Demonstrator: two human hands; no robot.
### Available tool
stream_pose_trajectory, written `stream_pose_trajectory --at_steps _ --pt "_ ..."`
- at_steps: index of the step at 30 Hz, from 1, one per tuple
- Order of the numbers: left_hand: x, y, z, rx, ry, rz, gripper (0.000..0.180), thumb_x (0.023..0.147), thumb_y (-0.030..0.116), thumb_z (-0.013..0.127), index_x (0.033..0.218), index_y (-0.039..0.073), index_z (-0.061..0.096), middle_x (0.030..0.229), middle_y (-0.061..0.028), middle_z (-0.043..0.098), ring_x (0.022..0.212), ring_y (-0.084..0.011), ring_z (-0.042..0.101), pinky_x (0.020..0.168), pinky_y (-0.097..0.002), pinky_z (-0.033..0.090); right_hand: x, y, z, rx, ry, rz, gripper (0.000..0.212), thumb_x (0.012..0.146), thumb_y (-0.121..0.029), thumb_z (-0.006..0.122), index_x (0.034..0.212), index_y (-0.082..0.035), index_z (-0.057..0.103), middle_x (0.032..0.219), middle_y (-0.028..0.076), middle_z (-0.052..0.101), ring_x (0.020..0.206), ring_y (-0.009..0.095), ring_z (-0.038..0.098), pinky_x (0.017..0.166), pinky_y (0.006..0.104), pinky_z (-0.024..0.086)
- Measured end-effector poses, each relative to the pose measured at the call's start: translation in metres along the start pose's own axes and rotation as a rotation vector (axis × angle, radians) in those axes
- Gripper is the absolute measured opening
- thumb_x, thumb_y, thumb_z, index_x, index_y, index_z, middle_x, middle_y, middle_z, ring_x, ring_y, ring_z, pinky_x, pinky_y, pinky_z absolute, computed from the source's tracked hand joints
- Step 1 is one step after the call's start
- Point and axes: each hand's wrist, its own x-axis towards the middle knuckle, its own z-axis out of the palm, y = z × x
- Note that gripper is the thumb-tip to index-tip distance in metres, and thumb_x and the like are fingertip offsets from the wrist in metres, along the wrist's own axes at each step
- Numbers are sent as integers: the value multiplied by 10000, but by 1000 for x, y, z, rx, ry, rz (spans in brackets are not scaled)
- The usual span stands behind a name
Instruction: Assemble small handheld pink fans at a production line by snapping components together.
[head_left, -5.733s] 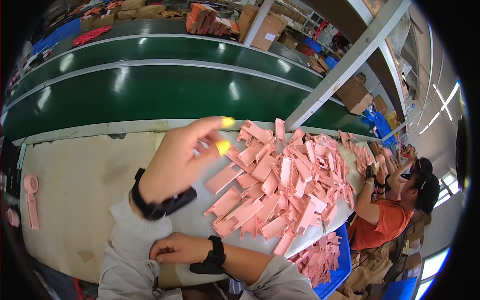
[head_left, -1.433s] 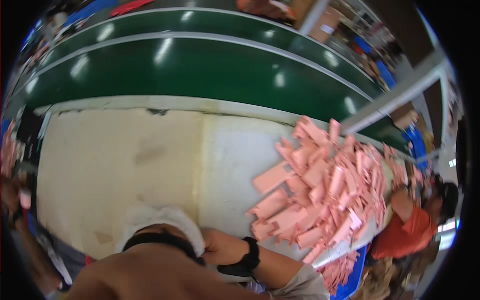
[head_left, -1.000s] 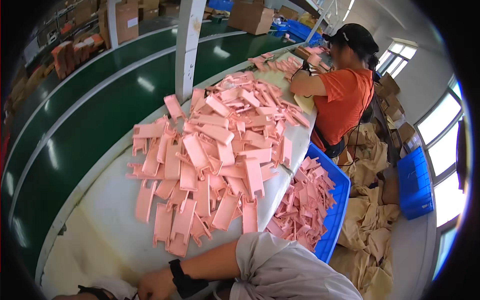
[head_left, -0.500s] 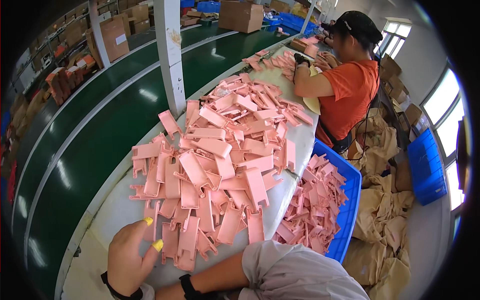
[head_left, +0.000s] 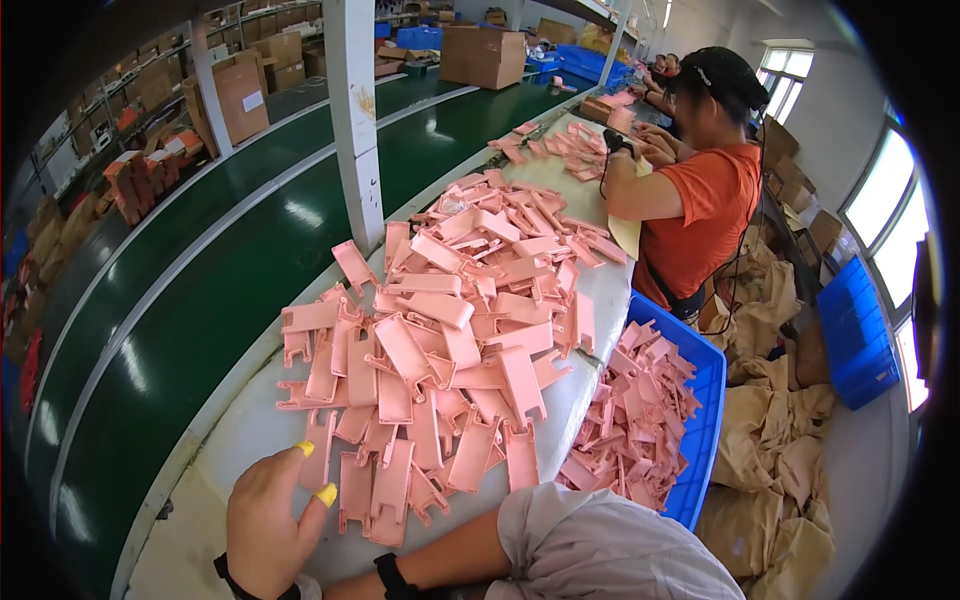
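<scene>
Fingers of the left hand stand apart, index and thumb spread, with yellow covers on both tips. Just beside the index tip lies a flat pink part — whether the two touch, I cannot tell. It sits at the near left edge of a big heap of pink plastic parts, which spreads ahead of the fingers and off to their right, channel-shaped pieces with notched ends lying at all angles on a pale tabletop.

To the right of the thumb comes the right forearm, a dark band near its wrist; the lower edge cuts off the right hand, so I cannot tell how its fingers stand. Farther right of the fingers, past the grey sleeve, a blue bin is filled with more such parts. Left of the fingers, beyond the table's border, runs a dark green conveyor. Well ahead and to their right, a co-worker in an orange shirt — dark cap on — leans over the table.
</scene>
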Motion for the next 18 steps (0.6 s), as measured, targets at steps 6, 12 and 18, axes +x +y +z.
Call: stream_pose_trajectory --at_steps 6,12,18 --pt "0 1 0 -39 18 30 405 713 124 668 1061 -44 547 1001 -210 598 914 -365 569 805 -384 452 -2 -7 -5 -19 -59 120 214 825 -205 566 910 -13 610 849 139 631 747 201 577 690 333 451" --pt "-3 2 -5 -29 14 26 405 715 127 662 1065 -39 546 992 -212 599 902 -365 571 794 -388 455 3 -23 -11 -38 -126 216 278 824 -246 582 976 -17 626 924 163 646 793 213 597 719 350 456" --pt "1 -2 -2 -56 -6 55 410 709 118 657 1069 -40 543 978 -214 601 887 -369 572 780 -393 457 1 -22 -12 -26 -161 254 286 820 -254 594 974 -15 622 920 165 645 794 215 596 716 352 459"
